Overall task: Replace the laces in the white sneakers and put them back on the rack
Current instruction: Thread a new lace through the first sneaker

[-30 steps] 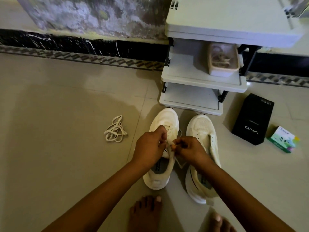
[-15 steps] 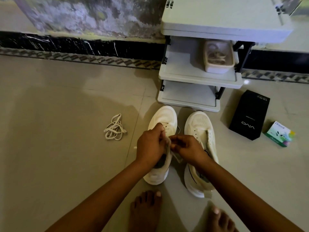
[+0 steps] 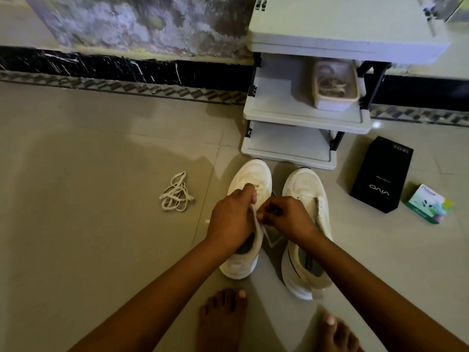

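Two white sneakers stand side by side on the floor, toes toward the rack (image 3: 302, 113). Over the left sneaker (image 3: 250, 176), my left hand (image 3: 232, 222) grips the shoe's upper edge near the eyelets. My right hand (image 3: 286, 218) pinches a white lace (image 3: 270, 240) beside it; the lace hangs down between the shoes. The right sneaker (image 3: 305, 189) stands untouched, partly under my right forearm. A loose bundle of white laces (image 3: 176, 195) lies on the floor to the left.
On the rack's middle shelf sits a pale tub (image 3: 335, 87) holding more laces. A black box (image 3: 382, 174) and a small green-and-white box (image 3: 429, 207) lie on the floor at right. My bare feet (image 3: 223, 318) are just behind the shoes.
My hands stay together over the left sneaker with small finger movements on the lace. The view has shifted slightly; the shoes have not moved.
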`<action>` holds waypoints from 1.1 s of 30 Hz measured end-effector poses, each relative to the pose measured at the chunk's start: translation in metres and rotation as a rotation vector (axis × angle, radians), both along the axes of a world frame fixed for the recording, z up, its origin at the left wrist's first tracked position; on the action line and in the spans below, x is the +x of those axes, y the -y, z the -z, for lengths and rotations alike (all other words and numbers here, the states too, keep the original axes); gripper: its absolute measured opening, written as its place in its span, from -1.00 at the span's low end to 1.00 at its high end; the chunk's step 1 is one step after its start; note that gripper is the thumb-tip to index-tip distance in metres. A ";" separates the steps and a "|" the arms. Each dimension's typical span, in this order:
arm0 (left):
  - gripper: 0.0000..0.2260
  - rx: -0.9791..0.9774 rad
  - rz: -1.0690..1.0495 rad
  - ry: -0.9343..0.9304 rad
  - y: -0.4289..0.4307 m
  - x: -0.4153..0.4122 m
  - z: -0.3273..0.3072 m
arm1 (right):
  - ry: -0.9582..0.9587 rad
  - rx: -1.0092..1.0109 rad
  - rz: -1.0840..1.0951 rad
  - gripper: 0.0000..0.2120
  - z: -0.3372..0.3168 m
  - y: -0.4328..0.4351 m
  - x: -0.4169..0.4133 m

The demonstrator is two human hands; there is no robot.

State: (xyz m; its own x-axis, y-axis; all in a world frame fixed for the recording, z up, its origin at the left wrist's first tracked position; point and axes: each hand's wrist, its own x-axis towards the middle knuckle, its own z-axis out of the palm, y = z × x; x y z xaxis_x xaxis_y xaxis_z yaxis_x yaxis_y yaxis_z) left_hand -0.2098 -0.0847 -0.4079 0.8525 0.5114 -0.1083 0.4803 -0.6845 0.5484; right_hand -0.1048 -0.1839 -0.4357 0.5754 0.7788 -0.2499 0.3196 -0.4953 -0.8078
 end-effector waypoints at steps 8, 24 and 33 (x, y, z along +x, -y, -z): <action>-0.46 0.011 0.197 -0.350 -0.039 -0.001 0.003 | 0.259 -0.096 -0.094 -0.96 -0.010 0.002 -0.003; -0.45 -0.064 0.188 -0.212 -0.048 -0.008 0.020 | -0.314 -0.028 0.363 -0.91 -0.033 -0.001 -0.003; -0.50 -0.217 0.188 -0.239 -0.057 -0.005 0.018 | 0.298 -0.439 -0.207 -0.71 -0.035 -0.020 -0.004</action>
State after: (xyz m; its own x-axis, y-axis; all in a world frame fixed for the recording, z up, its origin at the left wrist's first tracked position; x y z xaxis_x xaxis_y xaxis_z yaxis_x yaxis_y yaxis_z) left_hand -0.2149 -0.0280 -0.4262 0.8669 0.2915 -0.4043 0.4892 -0.6529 0.5783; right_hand -0.1088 -0.1635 -0.4010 0.5168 0.7428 -0.4257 0.6284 -0.6668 -0.4007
